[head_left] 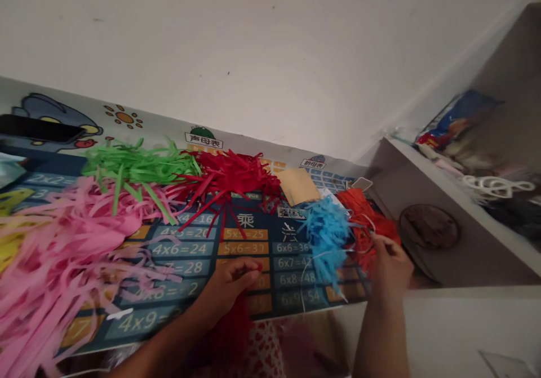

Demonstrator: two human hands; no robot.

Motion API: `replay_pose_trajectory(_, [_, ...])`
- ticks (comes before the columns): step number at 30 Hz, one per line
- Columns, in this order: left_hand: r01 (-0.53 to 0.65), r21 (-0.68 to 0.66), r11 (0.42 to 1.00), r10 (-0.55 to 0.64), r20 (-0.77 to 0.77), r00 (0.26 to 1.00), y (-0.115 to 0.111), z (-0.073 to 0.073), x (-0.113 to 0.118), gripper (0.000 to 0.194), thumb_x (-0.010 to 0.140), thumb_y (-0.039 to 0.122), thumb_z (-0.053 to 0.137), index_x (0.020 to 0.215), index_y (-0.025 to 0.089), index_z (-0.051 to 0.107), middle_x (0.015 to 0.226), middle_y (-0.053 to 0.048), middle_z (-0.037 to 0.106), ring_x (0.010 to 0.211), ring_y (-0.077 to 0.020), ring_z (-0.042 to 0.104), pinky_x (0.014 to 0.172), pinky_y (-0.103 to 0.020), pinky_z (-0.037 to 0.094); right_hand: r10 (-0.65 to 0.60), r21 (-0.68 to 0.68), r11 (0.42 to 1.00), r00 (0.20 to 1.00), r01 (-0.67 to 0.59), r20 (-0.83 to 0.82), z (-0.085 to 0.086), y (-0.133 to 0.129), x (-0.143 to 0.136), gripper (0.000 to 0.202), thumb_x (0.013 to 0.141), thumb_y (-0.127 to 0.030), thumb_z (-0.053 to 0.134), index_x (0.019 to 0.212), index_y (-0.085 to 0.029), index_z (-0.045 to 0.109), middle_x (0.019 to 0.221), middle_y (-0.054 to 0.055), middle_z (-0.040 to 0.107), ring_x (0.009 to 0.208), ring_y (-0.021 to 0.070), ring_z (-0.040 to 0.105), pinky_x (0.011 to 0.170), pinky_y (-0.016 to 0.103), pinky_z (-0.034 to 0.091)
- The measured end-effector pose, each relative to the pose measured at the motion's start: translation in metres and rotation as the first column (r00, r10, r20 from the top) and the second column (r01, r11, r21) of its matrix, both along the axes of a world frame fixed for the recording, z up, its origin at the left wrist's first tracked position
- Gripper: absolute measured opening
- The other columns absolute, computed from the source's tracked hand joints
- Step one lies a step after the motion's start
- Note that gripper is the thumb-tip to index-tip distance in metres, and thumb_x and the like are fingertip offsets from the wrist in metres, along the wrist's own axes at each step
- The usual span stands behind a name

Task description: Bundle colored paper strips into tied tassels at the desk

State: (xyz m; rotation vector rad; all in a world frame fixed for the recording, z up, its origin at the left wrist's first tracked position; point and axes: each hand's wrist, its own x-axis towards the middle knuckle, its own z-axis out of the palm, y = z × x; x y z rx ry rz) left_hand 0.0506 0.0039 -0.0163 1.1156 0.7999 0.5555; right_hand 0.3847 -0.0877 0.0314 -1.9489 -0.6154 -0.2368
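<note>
My left hand [236, 281] is closed over the front of the mat, with a bit of red material at its fingertips. Below it hangs a blurred red piece [234, 324], apparently part of the same material. At the right, my right hand [391, 262] pinches a thin white string [369, 224] over an orange-red paper fringe bundle [359, 203]. Just left of that lies a blue paper fringe bundle [327, 228], with another pale string [305, 274] trailing from it. A dark red fringe bundle [232, 175] rests farther back, beyond my left hand.
Pink fringe [97, 220] and green fringe [143, 164] cover the mat's left side. A tan square [299, 186] lies near the back. The printed table mat [181, 265] meets a white wall behind. A grey shelf unit [456, 220] holding assorted items bounds the right.
</note>
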Motion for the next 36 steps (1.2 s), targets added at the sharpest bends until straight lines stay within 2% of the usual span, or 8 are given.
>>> replay_pose_trajectory(2, [0.058, 0.01, 0.998, -0.058, 0.069, 0.996, -0.003, 0.005, 0.003, 0.026, 0.073, 0.044, 0.068, 0.078, 0.019, 0.066, 0.114, -0.01, 0.068, 0.105, -0.0278, 0.061, 0.085, -0.036, 0.048, 0.205, -0.035, 0.976, 0.967, -0.213, -0.152, 0.002, -0.01, -0.054, 0.025, 0.069, -0.042, 0.068, 0.075, -0.018, 0.073, 0.072, 0.004, 0.069, 0.07, 0.0206, 0.062, 0.065, 0.029, 0.047])
replay_pose_trajectory(6, [0.233, 0.19, 0.954, -0.267, 0.18, 0.947, -0.012, 0.02, 0.005, 0.012, 0.075, 0.031, 0.07, 0.074, 0.019, 0.068, 0.121, -0.007, 0.064, 0.116, -0.0254, 0.054, 0.096, -0.034, 0.041, 0.666, 0.005, 0.725, 0.699, -0.689, -0.26, -0.004, -0.007, -0.16, 0.014, 0.073, -0.032, 0.069, 0.063, -0.022, 0.072, 0.074, 0.002, 0.062, 0.074, 0.0178, 0.058, 0.067, 0.027, 0.046])
replay_pose_trajectory(11, [0.218, 0.11, 0.97, -0.232, 0.147, 0.961, -0.015, 0.022, 0.002, 0.017, 0.074, 0.034, 0.068, 0.073, 0.017, 0.063, 0.076, -0.001, 0.065, 0.073, -0.0156, 0.06, 0.071, -0.027, 0.045, 0.67, 0.053, 0.712, 0.654, -0.7, -0.351, -0.017, 0.016, -0.19, 0.012, 0.077, -0.029, 0.066, 0.068, -0.021, 0.071, 0.069, 0.0, 0.058, 0.068, 0.015, 0.054, 0.065, 0.026, 0.044])
replay_pose_trajectory(15, [0.19, -0.174, 0.966, -0.16, 0.177, 0.971, -0.013, 0.014, -0.007, 0.031, 0.071, 0.044, 0.07, 0.076, 0.016, 0.058, 0.068, -0.002, 0.067, 0.056, -0.0134, 0.061, 0.059, -0.026, 0.046, 0.626, 0.317, 0.746, 0.456, -0.585, -0.633, -0.034, 0.033, -0.186, 0.016, 0.073, -0.034, 0.069, 0.066, -0.019, 0.065, 0.063, -0.003, 0.058, 0.061, 0.0129, 0.052, 0.062, 0.025, 0.044])
replay_pose_trajectory(19, [0.188, -0.158, 0.969, -0.166, 0.142, 0.976, -0.015, 0.011, -0.019, 0.029, 0.071, 0.042, 0.069, 0.073, 0.014, 0.059, 0.073, -0.003, 0.07, 0.048, -0.0101, 0.06, 0.05, -0.021, 0.042, 0.671, 0.561, 0.722, 0.214, -0.405, -0.71, -0.035, 0.044, -0.193, 0.023, 0.069, -0.039, 0.075, 0.068, -0.02, 0.063, 0.066, -0.002, 0.062, 0.063, 0.0134, 0.056, 0.064, 0.026, 0.048])
replay_pose_trajectory(27, [0.242, -0.174, 0.954, -0.234, 0.067, 0.97, -0.023, 0.005, -0.043, 0.026, 0.075, 0.04, 0.066, 0.073, 0.014, 0.06, 0.071, -0.002, 0.071, 0.044, -0.0089, 0.058, 0.044, -0.018, 0.039, 0.655, 0.668, 0.699, -0.147, -0.254, -0.741, -0.011, 0.061, -0.21, 0.024, 0.068, -0.031, 0.082, 0.07, -0.019, 0.061, 0.066, -0.004, 0.059, 0.05, 0.0054, 0.048, 0.052, 0.017, 0.048])
replay_pose_trajectory(32, [0.306, -0.202, 0.93, -0.279, 0.151, 0.948, -0.026, 0.012, -0.057, 0.029, 0.075, 0.042, 0.069, 0.075, 0.014, 0.063, 0.069, -0.001, 0.07, 0.043, -0.0085, 0.059, 0.045, -0.017, 0.039, 0.651, 0.661, 0.694, -0.143, -0.284, -0.745, -0.004, 0.056, -0.238, 0.031, 0.069, -0.043, 0.08, 0.083, -0.019, 0.065, 0.061, -0.007, 0.047, 0.043, 0.0029, 0.026, 0.035, 0.011, 0.021])
replay_pose_trajectory(36, [0.247, -0.23, 0.941, -0.193, 0.232, 0.953, -0.02, 0.023, -0.077, 0.031, 0.07, 0.044, 0.076, 0.075, 0.015, 0.069, 0.08, -0.006, 0.073, 0.054, -0.0136, 0.065, 0.054, -0.024, 0.049, 0.63, 0.461, 0.712, 0.193, -0.529, -0.752, -0.005, 0.032, -0.245, 0.025, 0.076, -0.046, 0.071, 0.084, -0.023, 0.068, 0.065, -0.003, 0.054, 0.046, 0.0074, 0.038, 0.04, 0.017, 0.032])
